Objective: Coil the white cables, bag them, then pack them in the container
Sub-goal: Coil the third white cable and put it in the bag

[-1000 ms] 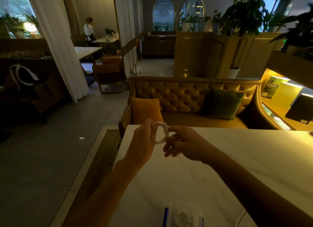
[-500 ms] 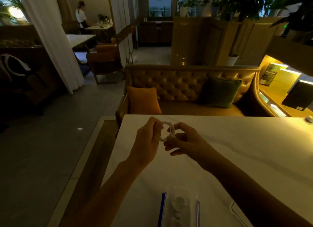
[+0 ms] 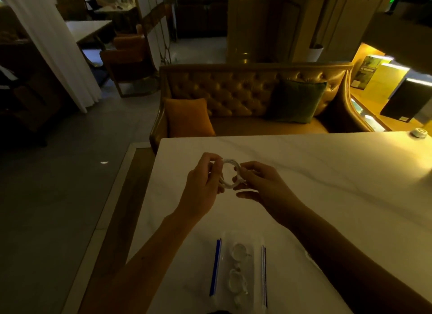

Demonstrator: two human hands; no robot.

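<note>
Above the white marble table (image 3: 315,173) I hold a small coil of white cable (image 3: 230,167) between both hands. My left hand (image 3: 202,185) pinches the coil's left side, and my right hand (image 3: 259,185) grips its right side with thumb and fingers. Close to me on the table lies a clear container (image 3: 240,274) with blue edges; two coiled white cables show inside it. Whether those coils are bagged I cannot tell.
A tufted tan sofa (image 3: 233,91) with an orange cushion (image 3: 187,117) and a green cushion (image 3: 297,100) stands past the table's far edge. A small round white object (image 3: 419,133) sits at the far right corner. The floor drops away on the left.
The view has tilted down, so more of the table and the container shows. Both hands have stayed together on the coil, turning it slightly.
</note>
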